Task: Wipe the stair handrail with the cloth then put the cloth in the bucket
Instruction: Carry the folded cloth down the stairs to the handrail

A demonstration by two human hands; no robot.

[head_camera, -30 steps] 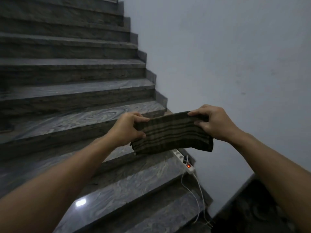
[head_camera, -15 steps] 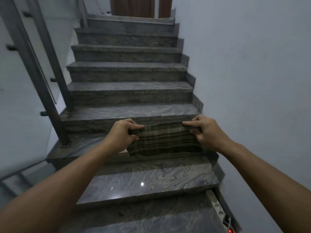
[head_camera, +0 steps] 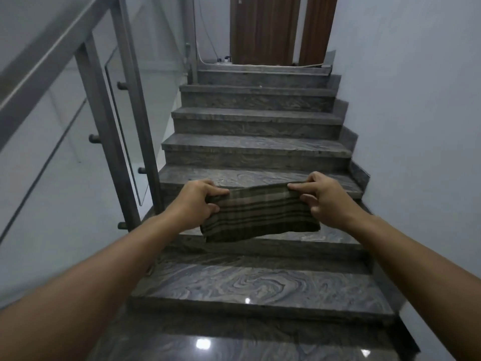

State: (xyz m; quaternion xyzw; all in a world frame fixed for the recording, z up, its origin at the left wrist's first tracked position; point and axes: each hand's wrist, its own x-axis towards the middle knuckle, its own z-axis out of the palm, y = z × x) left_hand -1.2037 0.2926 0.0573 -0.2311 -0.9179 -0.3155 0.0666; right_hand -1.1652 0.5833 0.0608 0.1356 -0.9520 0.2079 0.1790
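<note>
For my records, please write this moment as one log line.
stage: before wiping | cloth: folded, held by left hand and right hand | handrail: untouched | bucket: not visible

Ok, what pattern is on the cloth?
Dark olive-brown plaid with lighter tan stripes on the cloth, clearest in the head view.

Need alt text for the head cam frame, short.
Two bare hands, left hand and right hand, hold a folded striped cloth stretched between them, above grey marble stairs that climb to a wooden door. A metal handrail with glass panels runs up the left side, untouched; a plain wall is on the right.
</note>
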